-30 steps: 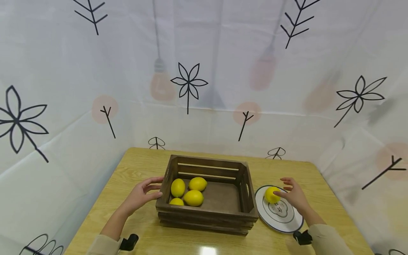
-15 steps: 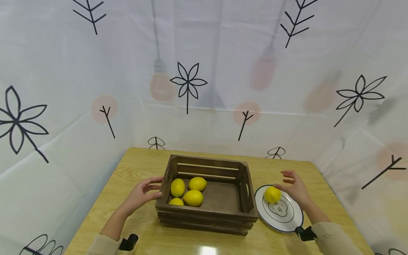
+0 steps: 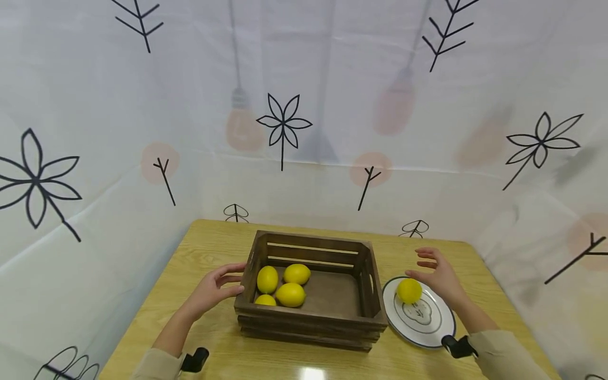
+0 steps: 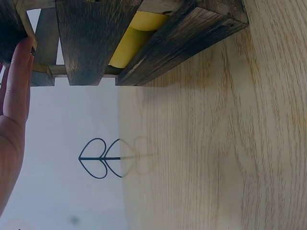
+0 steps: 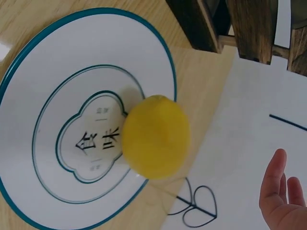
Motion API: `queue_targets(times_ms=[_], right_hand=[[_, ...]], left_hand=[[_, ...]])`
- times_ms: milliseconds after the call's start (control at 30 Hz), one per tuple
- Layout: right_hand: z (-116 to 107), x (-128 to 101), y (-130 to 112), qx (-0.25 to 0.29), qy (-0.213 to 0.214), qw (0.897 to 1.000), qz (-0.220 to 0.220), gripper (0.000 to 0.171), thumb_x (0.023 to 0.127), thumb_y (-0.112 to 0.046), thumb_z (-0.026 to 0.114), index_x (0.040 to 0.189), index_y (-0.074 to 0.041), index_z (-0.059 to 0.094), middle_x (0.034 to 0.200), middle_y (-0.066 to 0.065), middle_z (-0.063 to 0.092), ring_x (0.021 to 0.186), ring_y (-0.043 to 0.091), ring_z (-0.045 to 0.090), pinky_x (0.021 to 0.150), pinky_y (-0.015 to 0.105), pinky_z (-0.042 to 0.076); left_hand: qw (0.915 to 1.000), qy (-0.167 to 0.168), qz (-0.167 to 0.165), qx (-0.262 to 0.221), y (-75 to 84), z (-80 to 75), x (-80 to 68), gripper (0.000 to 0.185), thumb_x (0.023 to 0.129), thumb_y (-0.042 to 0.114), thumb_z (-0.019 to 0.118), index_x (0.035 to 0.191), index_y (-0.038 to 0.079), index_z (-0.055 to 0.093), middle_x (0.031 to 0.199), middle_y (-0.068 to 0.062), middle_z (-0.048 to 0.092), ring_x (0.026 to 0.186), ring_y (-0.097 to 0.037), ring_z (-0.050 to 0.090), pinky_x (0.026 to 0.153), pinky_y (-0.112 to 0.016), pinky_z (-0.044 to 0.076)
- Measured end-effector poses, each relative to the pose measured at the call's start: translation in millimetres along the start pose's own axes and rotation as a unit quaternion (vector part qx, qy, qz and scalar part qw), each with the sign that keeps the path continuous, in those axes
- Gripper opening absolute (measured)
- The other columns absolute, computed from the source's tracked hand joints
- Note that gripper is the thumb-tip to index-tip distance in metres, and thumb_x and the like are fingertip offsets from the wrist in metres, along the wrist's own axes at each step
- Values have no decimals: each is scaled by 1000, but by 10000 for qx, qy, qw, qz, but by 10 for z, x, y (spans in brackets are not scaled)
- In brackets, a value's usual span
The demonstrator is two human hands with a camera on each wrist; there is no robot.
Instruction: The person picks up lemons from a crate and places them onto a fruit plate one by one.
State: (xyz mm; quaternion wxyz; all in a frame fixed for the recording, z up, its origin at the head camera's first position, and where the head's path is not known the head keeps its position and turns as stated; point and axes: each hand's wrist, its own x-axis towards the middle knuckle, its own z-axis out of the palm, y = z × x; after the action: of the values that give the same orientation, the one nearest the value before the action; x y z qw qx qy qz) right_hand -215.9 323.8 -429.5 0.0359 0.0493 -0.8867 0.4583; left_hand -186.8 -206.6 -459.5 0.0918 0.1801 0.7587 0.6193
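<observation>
A dark brown slatted wooden crate (image 3: 311, 331) stands mid-table. Several yellow lemons (image 3: 291, 295) lie in its left half. My left hand (image 3: 215, 290) rests its fairly straight fingers on the crate's left end, with the fingertips against a slat in the left wrist view. Right of the crate is a white plate (image 3: 429, 331) with a dark rim and characters printed at its centre. One lemon (image 3: 409, 291) sits toward the plate's far left side. My right hand (image 3: 439, 278) hovers just above and behind that lemon, fingers loosely spread and holding nothing.
The light wooden table (image 3: 209, 348) carries the crate and plate. A white cloth (image 3: 313, 195) with plant drawings hangs around the table's back and sides. The plate lies close beside the crate's right end.
My right hand, first with its thumb at the lemon on the plate, has lifted up and away from it. That lemon stays on the plate. The left hand keeps its place on the crate.
</observation>
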Motion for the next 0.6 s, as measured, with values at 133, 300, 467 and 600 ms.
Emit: queue_targets(times_ms=[133, 300, 467, 600], right_hand=[[-1, -9, -82, 49, -10, 10000, 9, 68, 83, -25, 73, 134, 0, 35, 132, 26, 36, 115, 45, 42, 82, 49, 49], [53, 30, -142, 167, -28, 9997, -148, 67, 83, -22, 73, 134, 0, 35, 131, 25, 36, 115, 45, 43, 79, 42, 52], [84, 81, -211, 179, -13, 9995, -246, 66, 82, -22, 73, 133, -1, 37, 130, 23, 38, 114, 43, 44, 79, 42, 52], [95, 119, -278, 198, -54, 9995, -239, 67, 82, -24, 73, 133, -2, 37, 130, 23, 38, 115, 42, 44, 80, 46, 51]], left_hand=[[10000, 12, 45, -10, 0, 18, 19, 53, 89, 16, 65, 137, 9, 45, 139, -15, 41, 118, -38, 46, 84, -31, 50], [9999, -17, 110, -23, 2, 11, 9, 53, 89, 16, 65, 137, 7, 45, 139, -17, 40, 119, -41, 44, 84, -31, 49], [9999, -32, 102, -50, -7, 10, 12, 52, 89, 15, 65, 137, 7, 45, 138, -18, 40, 119, -42, 43, 84, -31, 49], [9999, -21, 120, -11, -15, 14, 11, 52, 89, 15, 65, 136, 7, 45, 138, -17, 41, 119, -41, 44, 84, -31, 49]])
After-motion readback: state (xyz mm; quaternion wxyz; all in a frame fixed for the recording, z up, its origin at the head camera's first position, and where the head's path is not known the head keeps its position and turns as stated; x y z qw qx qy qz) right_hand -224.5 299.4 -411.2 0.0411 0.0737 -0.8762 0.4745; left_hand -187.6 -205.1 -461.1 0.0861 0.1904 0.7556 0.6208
